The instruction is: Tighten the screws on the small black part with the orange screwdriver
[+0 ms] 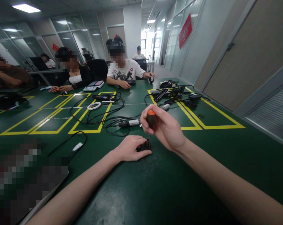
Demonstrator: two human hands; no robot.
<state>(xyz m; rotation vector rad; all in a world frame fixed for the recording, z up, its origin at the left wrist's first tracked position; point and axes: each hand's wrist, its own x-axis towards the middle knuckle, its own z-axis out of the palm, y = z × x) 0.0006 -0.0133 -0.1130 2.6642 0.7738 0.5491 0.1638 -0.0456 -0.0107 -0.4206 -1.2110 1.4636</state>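
My right hand (166, 126) is closed around the black and orange handle of a screwdriver (151, 118), which stands upright with its thin shaft pointing down. The shaft reaches a small dark part (147, 144) on the green table. From the left, my left hand (133, 148) grips this part between thumb and fingers, low against the tabletop. Its exact kind cannot be made out, as my fingers hide some of it. Just beyond my hands lies a silver and black cylindrical tool (129, 123) with a cable.
Yellow tape (85, 132) marks rectangles on the green table (179, 187). Looped black cables and a white ring (94, 106) lie ahead to the left. A heap of black cables and devices (176, 93) sits ahead right. A blurred-out laptop-like object (43, 184) is at left. Several people sit opposite.
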